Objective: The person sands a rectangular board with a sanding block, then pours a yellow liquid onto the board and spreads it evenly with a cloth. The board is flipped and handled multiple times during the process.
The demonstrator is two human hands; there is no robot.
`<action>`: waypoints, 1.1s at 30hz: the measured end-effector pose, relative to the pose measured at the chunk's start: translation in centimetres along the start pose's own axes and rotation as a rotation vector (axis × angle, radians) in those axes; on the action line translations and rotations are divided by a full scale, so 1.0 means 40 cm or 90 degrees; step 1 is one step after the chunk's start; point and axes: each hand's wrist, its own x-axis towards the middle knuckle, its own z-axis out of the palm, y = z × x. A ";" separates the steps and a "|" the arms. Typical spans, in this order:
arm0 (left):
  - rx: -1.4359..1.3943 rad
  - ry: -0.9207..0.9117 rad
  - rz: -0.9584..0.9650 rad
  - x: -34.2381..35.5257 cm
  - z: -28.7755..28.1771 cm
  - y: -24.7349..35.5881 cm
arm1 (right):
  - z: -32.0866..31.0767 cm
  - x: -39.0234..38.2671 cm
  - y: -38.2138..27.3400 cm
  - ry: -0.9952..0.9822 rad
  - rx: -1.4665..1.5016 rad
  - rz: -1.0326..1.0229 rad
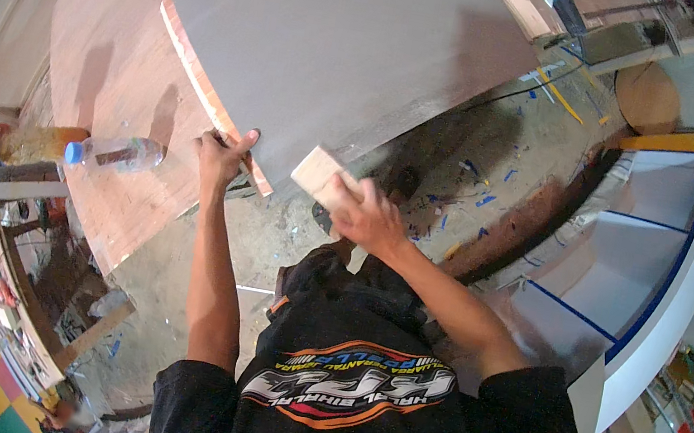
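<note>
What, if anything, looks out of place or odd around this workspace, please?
The floor to the right of the grey panel looks untidy: small blue scraps and a longer yellow strip lie scattered there rather than gathered up. Nothing else clearly stands out.

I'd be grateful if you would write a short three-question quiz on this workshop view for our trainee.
1. Open question: what is the person's right hand holding?
2. True or false: the person's left hand is touching the edge of the grey panel.
3. Multiple choice: what colour is the cap on the clear plastic bottle?
A) Red
B) Blue
C) Green

Key
1. A pale rectangular block.
2. True; the hand is at the edge near one corner.
3. B) Blue.
</note>
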 end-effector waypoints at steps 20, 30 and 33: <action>-0.050 -0.040 -0.095 -0.004 -0.017 0.031 | -0.036 0.033 0.126 0.169 -0.009 0.073; -0.042 -0.014 -0.048 0.009 -0.008 -0.004 | 0.063 -0.029 -0.051 0.019 -0.027 0.001; -0.001 -0.004 -0.049 0.017 -0.019 -0.051 | 0.064 -0.081 -0.108 -0.132 0.124 -0.211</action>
